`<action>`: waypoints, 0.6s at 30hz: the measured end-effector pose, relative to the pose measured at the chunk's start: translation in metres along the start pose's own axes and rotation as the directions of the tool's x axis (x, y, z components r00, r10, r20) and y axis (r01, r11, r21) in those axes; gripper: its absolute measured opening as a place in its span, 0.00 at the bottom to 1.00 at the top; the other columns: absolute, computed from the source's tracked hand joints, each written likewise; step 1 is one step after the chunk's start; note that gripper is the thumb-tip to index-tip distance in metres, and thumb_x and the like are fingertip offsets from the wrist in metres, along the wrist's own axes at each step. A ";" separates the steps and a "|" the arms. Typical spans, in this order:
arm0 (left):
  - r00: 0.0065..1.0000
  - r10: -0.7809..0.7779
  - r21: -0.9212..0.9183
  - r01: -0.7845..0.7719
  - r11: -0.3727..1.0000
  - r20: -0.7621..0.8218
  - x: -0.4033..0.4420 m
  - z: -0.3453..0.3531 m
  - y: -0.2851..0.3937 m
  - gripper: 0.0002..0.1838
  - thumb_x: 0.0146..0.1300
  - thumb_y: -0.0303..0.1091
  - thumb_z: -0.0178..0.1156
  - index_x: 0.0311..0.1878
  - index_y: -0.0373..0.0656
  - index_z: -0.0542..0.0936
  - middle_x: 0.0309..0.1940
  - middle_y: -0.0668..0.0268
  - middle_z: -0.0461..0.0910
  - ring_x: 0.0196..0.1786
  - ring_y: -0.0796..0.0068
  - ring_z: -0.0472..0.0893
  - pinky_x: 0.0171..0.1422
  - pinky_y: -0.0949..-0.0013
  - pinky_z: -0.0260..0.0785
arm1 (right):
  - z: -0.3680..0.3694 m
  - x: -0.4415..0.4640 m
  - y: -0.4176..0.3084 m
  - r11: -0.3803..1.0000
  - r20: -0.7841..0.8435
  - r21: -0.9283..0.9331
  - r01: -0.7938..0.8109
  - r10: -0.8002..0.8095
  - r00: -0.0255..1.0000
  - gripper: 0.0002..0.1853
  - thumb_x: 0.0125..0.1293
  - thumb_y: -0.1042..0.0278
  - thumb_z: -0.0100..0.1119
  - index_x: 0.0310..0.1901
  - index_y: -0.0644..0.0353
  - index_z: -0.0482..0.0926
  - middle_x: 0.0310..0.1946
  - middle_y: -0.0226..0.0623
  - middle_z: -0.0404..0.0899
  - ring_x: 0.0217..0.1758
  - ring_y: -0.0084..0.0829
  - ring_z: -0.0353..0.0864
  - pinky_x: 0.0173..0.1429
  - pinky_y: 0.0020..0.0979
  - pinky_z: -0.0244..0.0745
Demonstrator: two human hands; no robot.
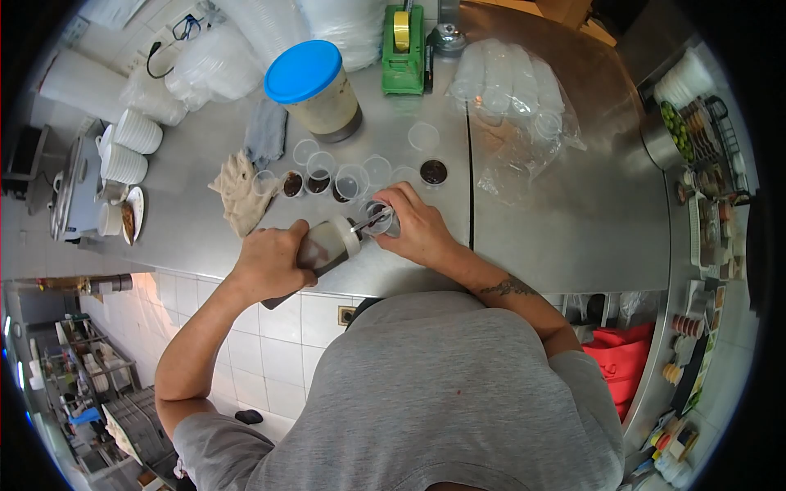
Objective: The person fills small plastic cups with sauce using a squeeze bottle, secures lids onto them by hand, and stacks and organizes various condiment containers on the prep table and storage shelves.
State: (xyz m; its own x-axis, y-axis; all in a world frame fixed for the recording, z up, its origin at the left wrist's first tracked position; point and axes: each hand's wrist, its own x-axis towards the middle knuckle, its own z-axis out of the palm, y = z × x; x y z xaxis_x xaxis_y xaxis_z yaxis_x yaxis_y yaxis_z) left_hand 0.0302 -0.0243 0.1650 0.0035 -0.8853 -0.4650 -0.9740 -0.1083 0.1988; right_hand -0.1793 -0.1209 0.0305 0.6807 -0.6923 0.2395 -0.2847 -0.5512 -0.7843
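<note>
My left hand [274,263] is wrapped round a clear squeeze bottle [326,245] with dark liquid in it. The bottle lies tilted, and its nozzle points into the mouth of a small clear plastic cup [379,219]. That cup is gripped in the fingers of my right hand [419,227], and some dark stuff shows inside it. Just beyond stand several small cups with dark sauce, one of them a sauce cup [433,172] to the right. Clear round lids, such as a lid [423,137], lie among and over them.
Behind the cups stands a tub with a blue lid [303,70]. A beige cloth [239,193] and a grey cloth [266,133] lie to the left. Further back are a green tape dispenser [403,61] and bagged plastic cups [509,82]. White bowls [124,164] are stacked far left.
</note>
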 end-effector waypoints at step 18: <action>0.998 -0.005 -0.161 -0.006 0.987 -0.068 -0.006 0.008 -0.014 0.25 0.35 0.37 0.76 0.36 0.39 0.75 0.23 0.53 0.80 0.31 0.51 0.82 0.38 0.58 0.72 | 0.001 -0.002 -0.009 0.999 0.004 0.023 -0.032 0.032 0.999 0.29 0.49 0.68 0.72 0.53 0.59 0.71 0.49 0.39 0.72 0.48 0.40 0.80 0.49 0.36 0.78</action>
State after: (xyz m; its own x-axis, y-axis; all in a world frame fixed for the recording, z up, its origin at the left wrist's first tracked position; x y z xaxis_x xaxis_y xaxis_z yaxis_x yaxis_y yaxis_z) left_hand 0.0422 -0.0138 0.1577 0.0240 -0.9134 -0.4064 -0.9248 -0.1746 0.3379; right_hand -0.1776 -0.1143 0.0367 0.6738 -0.7078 0.2124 -0.2909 -0.5182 -0.8042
